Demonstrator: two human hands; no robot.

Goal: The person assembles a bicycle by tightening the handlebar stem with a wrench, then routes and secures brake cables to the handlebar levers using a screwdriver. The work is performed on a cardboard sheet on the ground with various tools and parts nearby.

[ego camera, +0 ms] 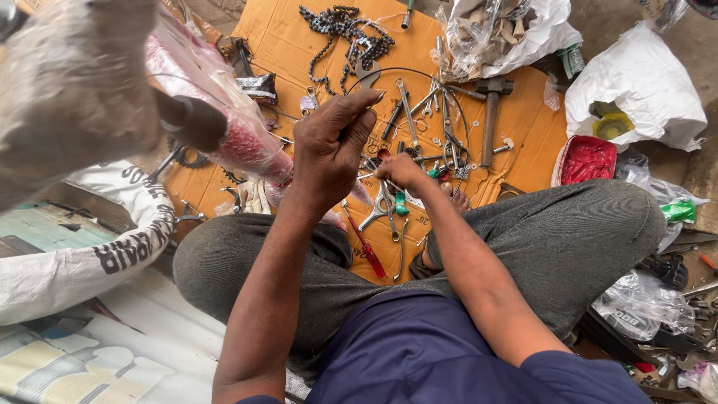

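My left hand [331, 146] is raised over the cardboard sheet [292, 37], fingers pinched on one end of a thin dark cable [465, 123]. The cable arcs away to the right and curves back down toward my right hand [402, 171]. That hand sits lower, close to my knees, fingers closed on the cable's other part above a pile of spanners and small tools [441, 120]. A red-handled screwdriver [366, 247] and pliers [383, 206] lie just below my hands. I sit cross-legged in grey trousers.
A bicycle chain [344, 30] lies at the cardboard's far edge and a hammer [491, 105] at its right. White plastic bags [636, 82] and a red tub [587, 159] stand right. A plastic-wrapped handlebar grip [191, 120] juts in from the left above a white sack [82, 254].
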